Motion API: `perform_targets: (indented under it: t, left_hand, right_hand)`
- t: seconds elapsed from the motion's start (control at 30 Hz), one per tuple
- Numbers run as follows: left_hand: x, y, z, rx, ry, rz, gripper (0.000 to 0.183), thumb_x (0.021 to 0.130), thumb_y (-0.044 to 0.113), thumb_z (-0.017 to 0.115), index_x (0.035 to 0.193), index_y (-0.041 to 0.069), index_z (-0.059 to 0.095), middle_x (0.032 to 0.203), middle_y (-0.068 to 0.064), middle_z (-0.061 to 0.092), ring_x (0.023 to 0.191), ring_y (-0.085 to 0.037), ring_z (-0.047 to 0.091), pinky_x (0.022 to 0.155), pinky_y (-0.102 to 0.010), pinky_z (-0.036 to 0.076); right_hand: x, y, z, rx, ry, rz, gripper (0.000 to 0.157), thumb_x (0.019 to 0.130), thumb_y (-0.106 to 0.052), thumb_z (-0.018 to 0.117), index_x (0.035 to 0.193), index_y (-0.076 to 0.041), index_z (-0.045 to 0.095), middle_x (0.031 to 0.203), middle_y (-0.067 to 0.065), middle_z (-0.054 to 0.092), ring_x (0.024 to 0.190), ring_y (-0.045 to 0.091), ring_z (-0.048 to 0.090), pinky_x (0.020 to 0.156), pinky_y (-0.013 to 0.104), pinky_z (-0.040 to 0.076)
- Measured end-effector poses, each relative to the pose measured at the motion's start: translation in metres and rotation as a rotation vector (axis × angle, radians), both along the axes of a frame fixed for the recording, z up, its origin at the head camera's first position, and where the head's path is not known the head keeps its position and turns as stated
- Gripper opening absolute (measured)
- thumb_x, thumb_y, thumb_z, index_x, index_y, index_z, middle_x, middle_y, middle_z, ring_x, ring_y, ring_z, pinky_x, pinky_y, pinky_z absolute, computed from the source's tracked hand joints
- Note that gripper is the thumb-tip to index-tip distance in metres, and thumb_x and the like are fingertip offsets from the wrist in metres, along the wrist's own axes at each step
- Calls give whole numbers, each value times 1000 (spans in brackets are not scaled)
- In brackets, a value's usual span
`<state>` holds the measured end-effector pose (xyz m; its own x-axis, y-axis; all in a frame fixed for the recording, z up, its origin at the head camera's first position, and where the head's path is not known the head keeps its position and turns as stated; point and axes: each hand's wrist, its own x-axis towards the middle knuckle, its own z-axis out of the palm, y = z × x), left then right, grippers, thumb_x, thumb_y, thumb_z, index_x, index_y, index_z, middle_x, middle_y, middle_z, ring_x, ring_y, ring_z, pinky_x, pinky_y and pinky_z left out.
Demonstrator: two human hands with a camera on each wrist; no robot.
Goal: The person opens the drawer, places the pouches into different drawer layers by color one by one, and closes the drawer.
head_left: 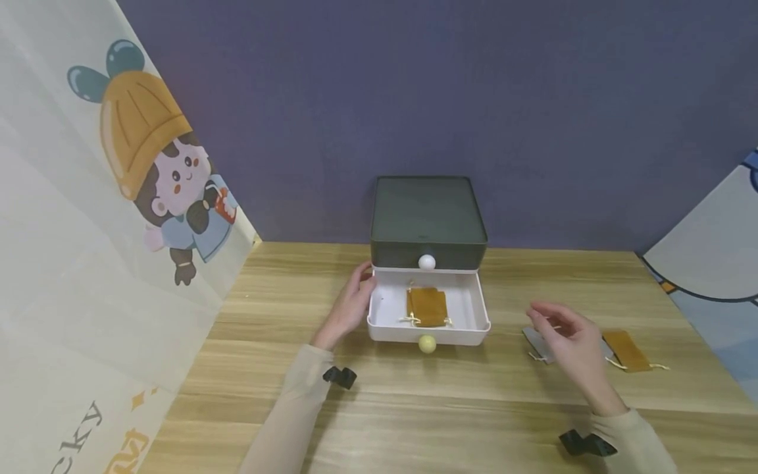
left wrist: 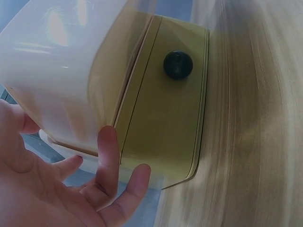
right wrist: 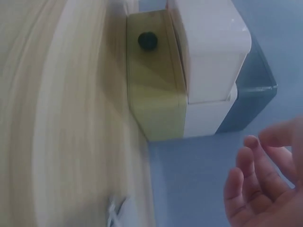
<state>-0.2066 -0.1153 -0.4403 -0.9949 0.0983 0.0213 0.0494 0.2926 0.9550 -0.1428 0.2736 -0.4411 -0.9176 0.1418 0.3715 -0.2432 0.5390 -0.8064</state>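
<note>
A small drawer cabinet stands against the back wall, with a dark green top section point(head_left: 429, 210). Its white drawer point(head_left: 482, 322) is pulled out and bears a yellow knob point(head_left: 427, 343). Inside the drawer lie mustard drawstring pouches point(head_left: 429, 306), overlapping each other. My left hand point(head_left: 351, 306) is at the drawer's left side, fingers spread along the cabinet in the left wrist view. To the right, my right hand point(head_left: 571, 345) hovers over a grey pouch point(head_left: 537, 343), partly hiding it. Its fingers are loosely bent, with nothing between them in the right wrist view.
Another mustard pouch point(head_left: 628, 351) lies on the wooden table point(head_left: 462, 415), right of my right hand. Below the white drawer is a closed yellow-green drawer point(left wrist: 165, 113) with a dark knob point(left wrist: 178, 65). A white knob point(head_left: 427, 262) marks the top section. Behind rises a blue-purple wall point(head_left: 426, 85).
</note>
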Motion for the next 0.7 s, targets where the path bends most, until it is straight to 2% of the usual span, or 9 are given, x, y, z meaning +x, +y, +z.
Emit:
perform_targets:
  t: [0.47, 0.7]
  left_hand:
    - [0, 0, -2, 2, -4, -4, 60, 113, 37, 42, 167, 12, 31, 160, -24, 48, 127, -43, 65, 103, -51, 61]
    - [1, 0, -1, -6, -2, 11, 60, 113, 36, 42, 167, 12, 31, 160, -23, 48, 127, -42, 66, 101, -51, 61]
  right_hand:
    - [1, 44, -20, 72, -4, -54, 19, 97, -6, 74, 113, 5, 78, 92, -47, 62, 78, -20, 61, 68, 2, 49]
    - [2, 62, -22, 115, -68, -101, 26, 100, -15, 73, 117, 4, 76, 90, -49, 58, 80, -23, 58, 69, 0, 46]
